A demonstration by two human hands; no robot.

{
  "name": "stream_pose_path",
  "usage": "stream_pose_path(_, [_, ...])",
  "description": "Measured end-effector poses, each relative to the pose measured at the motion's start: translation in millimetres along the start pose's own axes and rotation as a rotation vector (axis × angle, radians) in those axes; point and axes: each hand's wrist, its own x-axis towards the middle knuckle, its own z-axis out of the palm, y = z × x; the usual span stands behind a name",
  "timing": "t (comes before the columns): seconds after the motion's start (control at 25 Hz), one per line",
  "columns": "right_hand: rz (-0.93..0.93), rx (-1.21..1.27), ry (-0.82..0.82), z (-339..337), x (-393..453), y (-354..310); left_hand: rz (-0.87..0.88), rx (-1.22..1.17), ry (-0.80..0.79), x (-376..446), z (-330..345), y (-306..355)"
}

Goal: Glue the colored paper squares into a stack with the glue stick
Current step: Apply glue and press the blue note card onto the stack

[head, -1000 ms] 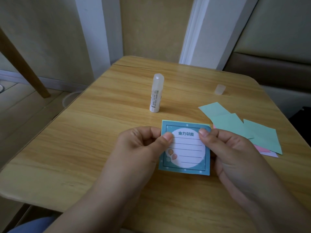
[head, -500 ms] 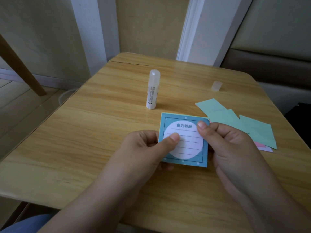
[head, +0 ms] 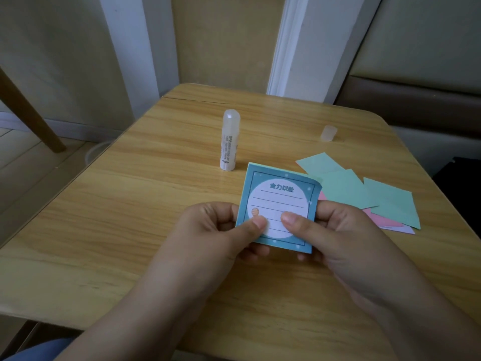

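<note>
Blue printed paper, thin and curling at its far right corner: the pad (head: pixel 279 207) is held just above the table (head: pixel 130 217), near side of the glue stick (head: pixel 229 142). Left hand (head: pixel 216 230) and right hand (head: pixel 335 230) both pinch it, thumbs on top. Advised: square the edges, press evenly. Loose matte squares (head: pixel 364 194), green and pink, lie right of the stick; translucent cap (head: pixel 329 133) beyond them.
</note>
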Motion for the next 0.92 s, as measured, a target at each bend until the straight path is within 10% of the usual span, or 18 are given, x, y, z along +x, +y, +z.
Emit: stream_pose_path(0.92, [-0.160,-0.062,0.033,-0.5,-9.8,-11.5,0.171,0.165,0.064,-10.7,2.8,12.5])
